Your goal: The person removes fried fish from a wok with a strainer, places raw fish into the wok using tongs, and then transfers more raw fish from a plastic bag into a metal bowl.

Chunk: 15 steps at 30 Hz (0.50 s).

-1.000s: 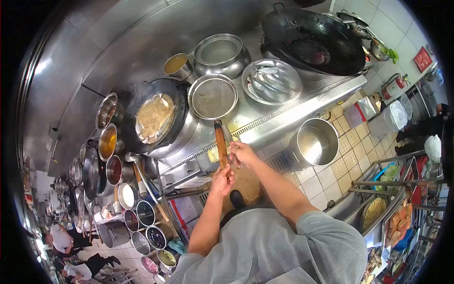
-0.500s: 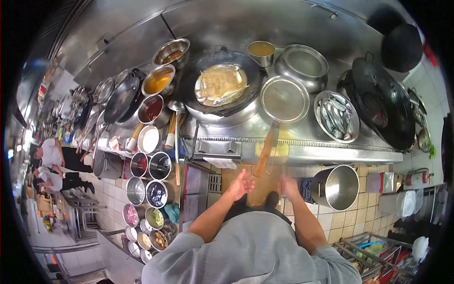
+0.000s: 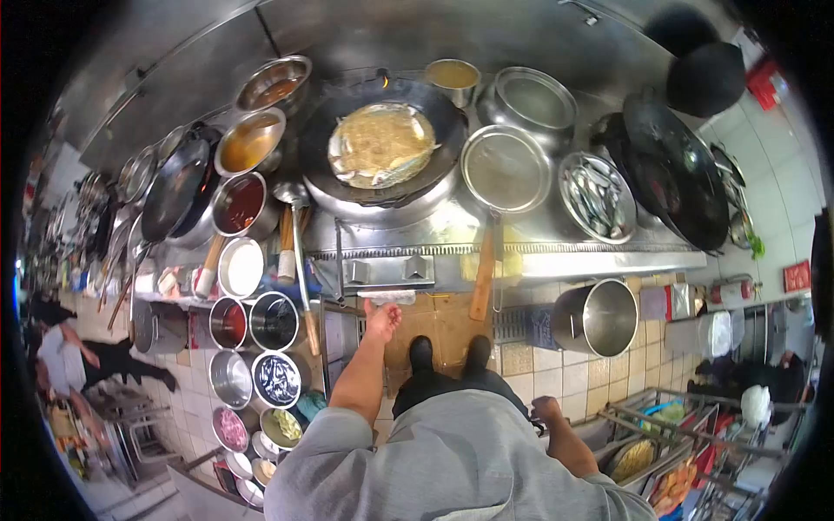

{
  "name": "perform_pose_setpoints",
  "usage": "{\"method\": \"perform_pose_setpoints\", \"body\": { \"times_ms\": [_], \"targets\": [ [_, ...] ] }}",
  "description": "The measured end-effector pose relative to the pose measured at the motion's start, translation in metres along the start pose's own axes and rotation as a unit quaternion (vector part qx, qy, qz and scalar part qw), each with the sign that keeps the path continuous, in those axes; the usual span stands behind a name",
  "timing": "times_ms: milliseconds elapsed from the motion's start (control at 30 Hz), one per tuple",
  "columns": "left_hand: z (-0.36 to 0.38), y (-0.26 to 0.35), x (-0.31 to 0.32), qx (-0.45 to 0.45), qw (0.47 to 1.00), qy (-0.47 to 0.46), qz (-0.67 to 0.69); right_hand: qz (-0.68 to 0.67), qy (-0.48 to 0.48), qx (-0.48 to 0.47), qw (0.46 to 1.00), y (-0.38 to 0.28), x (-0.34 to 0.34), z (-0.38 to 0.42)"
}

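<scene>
1. Head view, left hand (image 3: 382,319): it is released, thumb held out and fingers loosely bent, with nothing seen in its grasp. It is just beside a white cloth (image 3: 391,297) that hangs below the front edge of the worktop (image 3: 556,261); whether the two touch, I cannot tell.
2. Head view, right hand (image 3: 546,410): low beside the hip, well apart from the worktop. Its fingers look curled, but they are too small and dark to tell whether they are clenched or grasping something.
3. Head view, sieve (image 3: 506,169): round and metal-rimmed, it rests on the worktop with neither hand on it. Its wooden handle (image 3: 483,282) juts past the front edge, between the two hands from side to side.
4. Head view, around the sieve: left of it, a dark wok (image 3: 448,143) holds browned fish (image 3: 382,143) in cloudy, pale liquid. To its right, silvery fish (image 3: 598,195) lie in an oval metal dish, near a large black wok (image 3: 660,174).
5. Head view, lower down: a tall metal pot (image 3: 569,318) stands on the floor at right; at left, a ladle (image 3: 301,252) sits near a white bowl (image 3: 241,267).
</scene>
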<state>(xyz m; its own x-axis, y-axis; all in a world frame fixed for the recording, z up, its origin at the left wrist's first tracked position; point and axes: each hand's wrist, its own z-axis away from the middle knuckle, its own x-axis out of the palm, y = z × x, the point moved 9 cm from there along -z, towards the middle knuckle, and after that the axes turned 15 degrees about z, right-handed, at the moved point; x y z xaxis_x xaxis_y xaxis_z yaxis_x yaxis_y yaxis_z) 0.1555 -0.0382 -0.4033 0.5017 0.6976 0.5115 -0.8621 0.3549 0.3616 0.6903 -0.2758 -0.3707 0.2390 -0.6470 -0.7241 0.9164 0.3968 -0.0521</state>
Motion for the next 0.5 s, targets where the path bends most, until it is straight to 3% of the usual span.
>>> {"method": "perform_pose_setpoints", "body": {
  "times_ms": [33, 67, 100, 133, 233, 367, 467, 500],
  "targets": [
    [-0.017, -0.004, 0.001, -0.022, 1.0, -0.012, -0.006, -0.067, 0.016, 0.003, 0.998, -0.007, -0.011, 0.001],
    [0.0, 0.002, 0.015, 0.008, 0.999, 0.008, -0.032, -0.24, 0.016, 0.1, 0.966, -0.002, -0.02, 0.0],
    [0.009, 0.001, 0.02, -0.001, 0.999, 0.021, -0.035, -0.403, 0.017, 0.191, 0.895, -0.005, -0.026, -0.001],
    [0.015, 0.001, 0.022, -0.009, 0.999, 0.034, -0.036, -0.549, 0.019, 0.272, 0.79, -0.01, -0.034, 0.003],
    [0.011, -0.004, 0.007, -0.002, 0.999, 0.011, -0.034, -0.579, 0.013, 0.297, 0.759, -0.035, -0.08, 0.003],
    [0.026, -0.006, -0.013, 0.029, 0.999, -0.008, -0.04, -0.566, 0.007, 0.311, 0.763, -0.043, -0.081, -0.001],
    [0.041, -0.003, -0.019, -0.03, 0.999, -0.024, -0.001, -0.511, 0.007, 0.287, 0.81, -0.046, -0.071, -0.005],
    [0.054, 0.005, -0.015, -0.032, 0.998, -0.027, 0.048, -0.434, 0.033, 0.232, 0.87, -0.041, -0.058, -0.015]
  ]
}}
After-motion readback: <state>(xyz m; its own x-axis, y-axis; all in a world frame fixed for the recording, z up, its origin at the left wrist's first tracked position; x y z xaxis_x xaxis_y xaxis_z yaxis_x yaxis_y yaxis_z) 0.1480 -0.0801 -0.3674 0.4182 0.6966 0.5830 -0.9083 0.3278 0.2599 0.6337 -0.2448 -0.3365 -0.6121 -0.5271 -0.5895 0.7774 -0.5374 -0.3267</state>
